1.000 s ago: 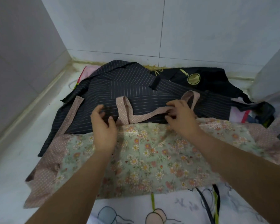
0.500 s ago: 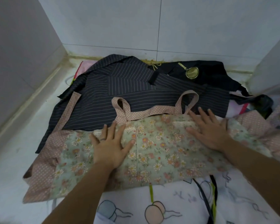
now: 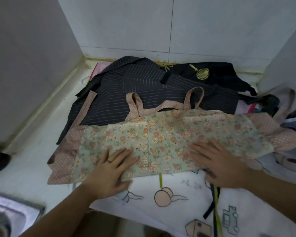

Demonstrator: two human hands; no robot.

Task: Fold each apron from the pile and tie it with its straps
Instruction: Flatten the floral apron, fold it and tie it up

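As the left hand (image 3: 109, 171) and right hand (image 3: 220, 165) press flat, fingers (image 3: 126, 152) spread, on the floral apron (image 3: 161, 134), a striped apron (image 3: 143, 86) lies beyond them.

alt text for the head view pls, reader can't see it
A left hand and right hand press flat on a floral apron near its front edge. Its pink dotted strap lies on a dark pinstriped apron behind, with a black apron farther back.
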